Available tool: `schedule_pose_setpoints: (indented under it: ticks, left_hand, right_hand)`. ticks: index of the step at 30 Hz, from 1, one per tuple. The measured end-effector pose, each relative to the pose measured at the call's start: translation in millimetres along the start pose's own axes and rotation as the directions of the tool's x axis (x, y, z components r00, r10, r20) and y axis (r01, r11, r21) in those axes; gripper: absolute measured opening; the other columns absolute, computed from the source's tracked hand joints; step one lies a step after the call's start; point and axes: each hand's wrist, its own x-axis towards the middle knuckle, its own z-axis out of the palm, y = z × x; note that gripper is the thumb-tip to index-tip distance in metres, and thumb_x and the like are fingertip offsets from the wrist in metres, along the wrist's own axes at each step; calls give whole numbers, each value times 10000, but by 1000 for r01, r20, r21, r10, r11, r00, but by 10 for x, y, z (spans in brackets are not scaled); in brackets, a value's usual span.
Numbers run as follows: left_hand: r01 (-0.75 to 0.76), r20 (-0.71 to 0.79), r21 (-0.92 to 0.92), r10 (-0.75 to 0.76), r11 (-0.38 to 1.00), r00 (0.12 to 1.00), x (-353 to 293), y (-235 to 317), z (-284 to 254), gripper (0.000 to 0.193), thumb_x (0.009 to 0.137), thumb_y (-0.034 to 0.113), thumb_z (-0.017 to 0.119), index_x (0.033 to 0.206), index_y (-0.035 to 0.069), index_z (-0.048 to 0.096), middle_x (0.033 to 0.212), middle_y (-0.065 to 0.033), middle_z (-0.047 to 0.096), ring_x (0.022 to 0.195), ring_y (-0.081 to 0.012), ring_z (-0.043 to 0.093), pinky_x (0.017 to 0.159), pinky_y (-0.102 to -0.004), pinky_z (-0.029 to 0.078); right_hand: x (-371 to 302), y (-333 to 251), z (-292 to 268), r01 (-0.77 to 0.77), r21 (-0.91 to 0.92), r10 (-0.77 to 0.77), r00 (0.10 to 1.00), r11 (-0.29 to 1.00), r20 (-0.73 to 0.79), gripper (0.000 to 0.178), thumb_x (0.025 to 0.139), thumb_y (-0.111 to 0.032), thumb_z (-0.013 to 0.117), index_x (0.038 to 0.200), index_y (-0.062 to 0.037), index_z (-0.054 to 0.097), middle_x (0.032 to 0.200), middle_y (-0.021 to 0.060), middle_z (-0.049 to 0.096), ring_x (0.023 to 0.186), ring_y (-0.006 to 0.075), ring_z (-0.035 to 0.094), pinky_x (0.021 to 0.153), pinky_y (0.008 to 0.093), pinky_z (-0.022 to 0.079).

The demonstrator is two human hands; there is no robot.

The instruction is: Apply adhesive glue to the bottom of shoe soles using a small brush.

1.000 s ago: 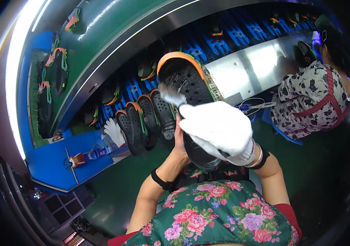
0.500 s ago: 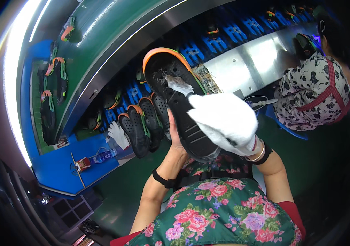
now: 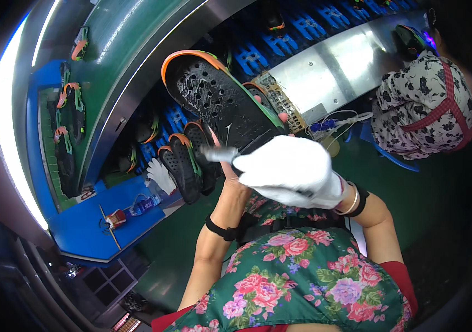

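Observation:
My left hand (image 3: 226, 165), bare, is closed around a black shoe sole (image 3: 213, 99) with an orange and green rim, held up in front of me. Fingertips show past its right edge. Small holes dot the far half, where a wet, shiny film lies. In a white knit glove, my right hand (image 3: 291, 171) grips a brush (image 3: 220, 155), its pale head blurred by motion. That head is over the sole's left edge, close to my left thumb; whether it touches cannot be told. The glove hides the sole's near end.
Several similar soles (image 3: 183, 166) stand to the left, near a spare white glove (image 3: 161, 176). A blue table (image 3: 83, 235) bears a bottle (image 3: 144, 206) and a small red container (image 3: 115, 219) with a stick. Beyond runs a metal-edged line with blue racks (image 3: 309, 26). A co-worker (image 3: 421, 110) sits at right.
The brush has moved from the sole's far half down and left to its left edge. The sole has shifted left, and its holes now show beneath a glossy film.

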Motion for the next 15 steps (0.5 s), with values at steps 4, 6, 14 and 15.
schedule_pose_setpoints:
  ticks: [4, 6, 14, 15]
  left_hand:
    - [18, -3, -98, -19, 995, 1000, 44, -36, 161, 972, 919, 854, 374, 1636, 205, 275, 1571, -222, 437, 1375, -528, 465, 1101, -684, 432]
    - [73, 66, 6, -73, 997, 995, 77, 63, 79, 969, 916, 857, 374, 1636, 217, 274, 1562, -251, 434, 1350, -533, 489, 1079, -681, 452]
    - [-45, -20, -43, 44, 998, 999, 146, 67, 138, 878, 941, 770, 444, 1631, 250, 287, 1520, -309, 457, 1313, -551, 515, 1044, -693, 468]
    - [-46, -26, -41, 45, 998, 999, 178, 112, 96, 878, 941, 770, 444, 1631, 250, 287, 1520, -309, 457, 1313, -551, 515, 1044, -693, 468]
  right_hand:
    - [112, 45, -161, 15, -148, -40, 985, 989, -165, 282, 851, -57, 790, 1133, -72, 780, 1105, 85, 781, 1009, 266, 750, 986, 396, 558]
    - [-6, 46, -15, -14, -131, 2, 996, 991, -92, 275, 858, -38, 775, 1131, -65, 776, 1130, 103, 774, 1024, 261, 748, 941, 380, 570]
    - [-62, 122, -11, -21, -12, 20, 997, 1000, -68, 290, 868, -76, 784, 1157, -70, 763, 1153, 104, 762, 1000, 253, 738, 820, 365, 601]
    - [-78, 100, 24, -78, 38, 80, 996, 996, -43, 316, 876, -84, 780, 1189, -61, 752, 1183, 114, 752, 1029, 251, 734, 829, 368, 601]
